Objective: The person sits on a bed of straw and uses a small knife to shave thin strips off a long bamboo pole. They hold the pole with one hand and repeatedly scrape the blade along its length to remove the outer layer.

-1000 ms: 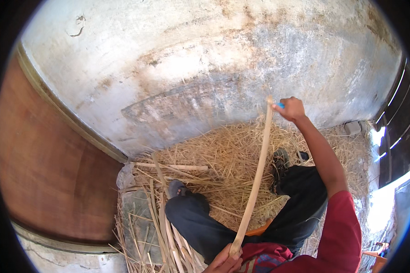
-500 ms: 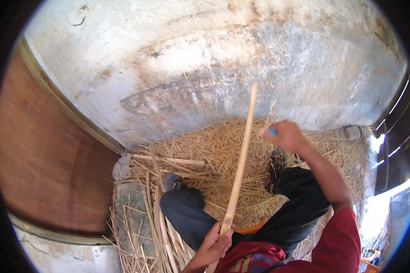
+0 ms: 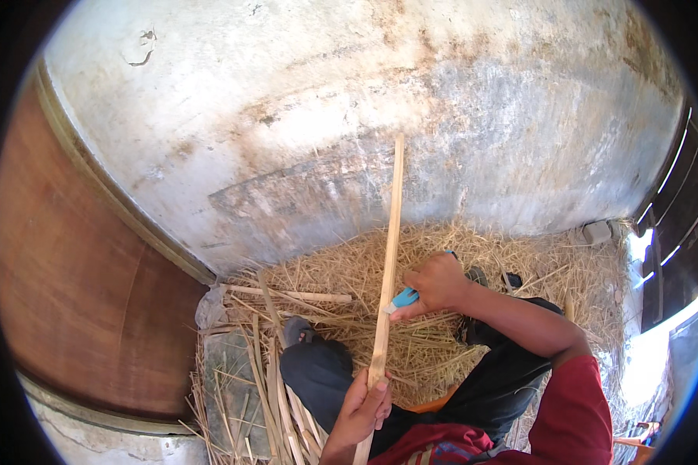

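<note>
A long, pale bamboo strip (image 3: 392, 240) stands up from my lap, tilted slightly, with its far end against the view of the wall. Low down on it, my left hand (image 3: 361, 407) is closed round the strip, thumb along its face. A blue utility knife (image 3: 405, 297) is in my right hand (image 3: 440, 284), the fingers wrapped round its handle. Its blade meets the right edge of the strip, about halfway up. My right forearm reaches in from the right over my bent leg.
Straw-like shavings (image 3: 442, 364) cover the floor between my legs and up to the stained wall (image 3: 333, 108). Several more strips (image 3: 283, 403) lie by my left leg, near a grey slab (image 3: 229, 364). A brown door panel (image 3: 93, 271) stands at the left, and a small block (image 3: 597, 232) at the right.
My right hand has come down and left with the utility knife, from beyond the strip's right side onto its edge. The strip's far end has swung left and stands more upright.
</note>
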